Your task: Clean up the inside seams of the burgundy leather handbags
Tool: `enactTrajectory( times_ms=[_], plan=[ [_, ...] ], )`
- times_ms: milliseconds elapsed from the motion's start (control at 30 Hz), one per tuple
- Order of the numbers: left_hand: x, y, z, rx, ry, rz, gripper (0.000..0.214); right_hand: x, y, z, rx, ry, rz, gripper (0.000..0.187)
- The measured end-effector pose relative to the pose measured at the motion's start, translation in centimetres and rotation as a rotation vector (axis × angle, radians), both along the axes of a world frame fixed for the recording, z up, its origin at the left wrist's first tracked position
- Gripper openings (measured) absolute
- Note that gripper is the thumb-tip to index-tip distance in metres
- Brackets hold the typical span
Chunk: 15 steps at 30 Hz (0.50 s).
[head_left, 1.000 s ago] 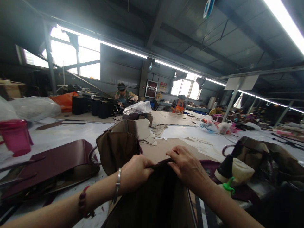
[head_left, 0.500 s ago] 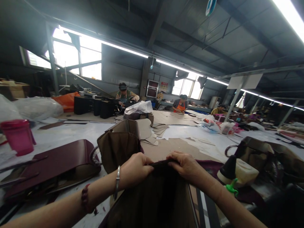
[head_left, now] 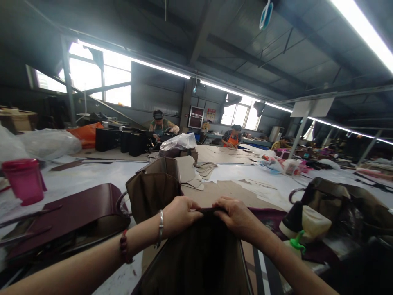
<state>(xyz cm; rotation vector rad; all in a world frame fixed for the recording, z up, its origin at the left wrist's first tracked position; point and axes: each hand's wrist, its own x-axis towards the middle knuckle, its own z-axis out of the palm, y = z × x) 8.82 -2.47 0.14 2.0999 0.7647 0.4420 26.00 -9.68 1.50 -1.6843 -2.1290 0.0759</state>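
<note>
Holding: both hands grip the far top edge of a dark brown bag point(head_left: 202, 262) that stands open just in front of the person, so its mouth stays spread toward the camera.
Desk: the long white desk point(head_left: 92, 176) carries everything here, and runs back to where other people sit at work along the far side.
Maroon bag: a maroon bag point(head_left: 73, 213) lies flat to the left, well apart from the hands.
Tan bag: a tan bag point(head_left: 152, 190) stands upright just behind the left hand, its top open.
Right-side bag: another brown bag point(head_left: 344, 205) slumps at the right edge, with a ring handle showing.
Card pieces: cut card pieces point(head_left: 196, 174) are stacked further back, past the tan bag.
Pink cup: a pink cup point(head_left: 23, 180) stands far to the left.
Bottle: a pale bottle with a black cap point(head_left: 303, 223) lies on its side near the right forearm; a green nozzle point(head_left: 294, 243) shows just beside it.
Left hand: the left hand point(head_left: 181, 215) is clenched on the bag's edge, fingers curled over it.
Right hand: the right hand point(head_left: 236, 217) pinches the same edge just beside the left, thumb tips nearly meeting.
</note>
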Motion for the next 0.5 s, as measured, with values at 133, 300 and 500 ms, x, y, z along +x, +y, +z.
enactTrajectory(
  times_ms=[133,300,500],
  plan=[
    [0.2,-0.1,0.1,0.139,0.055,0.044,0.029,0.0,-0.1,0.0,0.008,0.008,0.004,0.013],
    [0.6,0.5,-0.7,0.047,0.025,0.069,0.027,-0.4,0.0,0.2,-0.014,0.053,-0.032,0.014],
    [0.8,0.7,-1.5,-0.024,-0.075,0.084,0.03,0.6,-0.8,-0.3,-0.047,0.11,-0.199,0.032]
  ],
)
